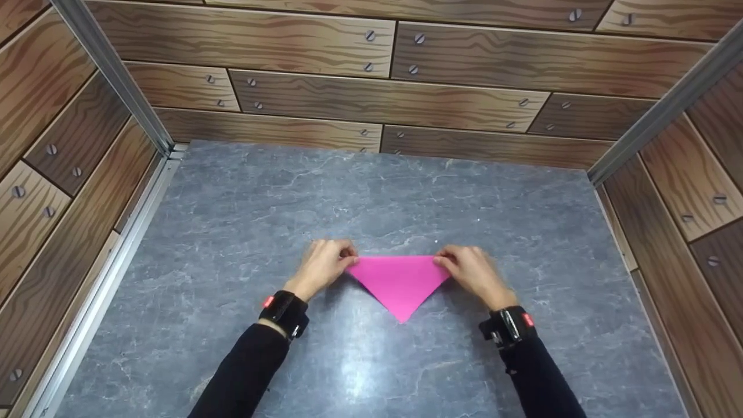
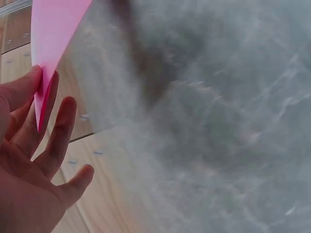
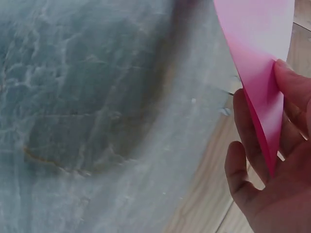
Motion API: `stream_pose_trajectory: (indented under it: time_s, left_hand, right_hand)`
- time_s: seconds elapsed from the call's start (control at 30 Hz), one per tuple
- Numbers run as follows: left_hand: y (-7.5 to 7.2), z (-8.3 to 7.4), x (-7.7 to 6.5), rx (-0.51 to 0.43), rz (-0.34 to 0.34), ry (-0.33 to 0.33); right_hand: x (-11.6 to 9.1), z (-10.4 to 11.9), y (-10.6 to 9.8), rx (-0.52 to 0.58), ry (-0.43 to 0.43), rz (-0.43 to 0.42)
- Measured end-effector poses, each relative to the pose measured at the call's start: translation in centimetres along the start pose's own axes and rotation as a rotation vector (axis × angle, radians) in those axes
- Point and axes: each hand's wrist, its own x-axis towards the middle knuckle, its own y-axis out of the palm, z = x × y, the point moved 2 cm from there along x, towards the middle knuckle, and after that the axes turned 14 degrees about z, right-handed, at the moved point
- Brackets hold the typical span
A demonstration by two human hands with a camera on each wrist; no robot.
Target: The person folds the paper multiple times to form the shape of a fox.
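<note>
A bright pink sheet of paper [image 1: 400, 281], folded into a triangle, is stretched between both hands in the head view, its long edge away from the person and its point toward them. My left hand [image 1: 325, 261] pinches the left corner between thumb and fingers. At the opposite corner, my right hand [image 1: 469, 268] pinches the paper the same way. In the left wrist view the narrow pink corner [image 2: 46, 82] shows two layers under the thumb. The right wrist view has the other pink corner [image 3: 266, 97] running past the thumb toward the palm, with a fold along its side.
Beneath the hands spreads a grey marbled tabletop [image 1: 261, 203]. Wood-patterned panels [image 1: 313, 96] wall it at the back and both sides, with metal posts [image 1: 125, 81] at the corners. Black wrist cameras [image 1: 285, 313] sit over dark sleeves [image 1: 244, 371].
</note>
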Motion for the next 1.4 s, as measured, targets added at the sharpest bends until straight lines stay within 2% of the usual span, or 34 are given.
stream_pose_trajectory:
  time_s: [0.17,0.37,0.5,0.57,0.7,0.8,0.9,1.2,1.3,1.4]
  left_hand:
    - [1.2,0.7,0.6,0.073,-0.052,-0.011]
    - [2.4,0.8,0.8,0.177,-0.098,0.042]
    - [3.4,0.6,0.3,0.263,-0.091,0.083]
    - [3.9,0.3,0.0,0.322,-0.052,0.119]
    - [5.2,0.0,-0.5,0.411,0.100,0.202]
    - [6.0,-0.1,-0.6,0.420,0.217,0.232]
    - [6.6,-0.1,-0.6,0.402,0.288,0.230]
    - [7.5,0.0,0.0,0.413,0.331,0.193]
    - [7.7,0.0,0.1,0.420,0.333,0.189]
    - [7.7,0.1,0.2,0.427,0.337,0.186]
  right_hand:
    - [1.2,-0.5,0.9,-0.048,-0.011,-0.011]
    - [2.1,-1.1,1.6,-0.044,0.005,-0.013]
    - [2.6,-1.4,1.8,-0.030,0.016,0.006]
    - [2.7,-1.5,1.8,-0.021,0.025,0.019]
    - [3.1,-1.7,1.8,0.000,0.046,0.040]
    - [3.5,-1.9,1.9,0.001,0.048,0.045]
    - [3.8,-2.0,2.1,-0.014,0.045,0.042]
    - [3.8,-2.4,2.3,-0.035,0.063,0.022]
    - [3.6,-2.3,2.4,-0.094,0.047,-0.023]
    - [3.2,-1.8,2.5,-0.164,-0.005,-0.096]
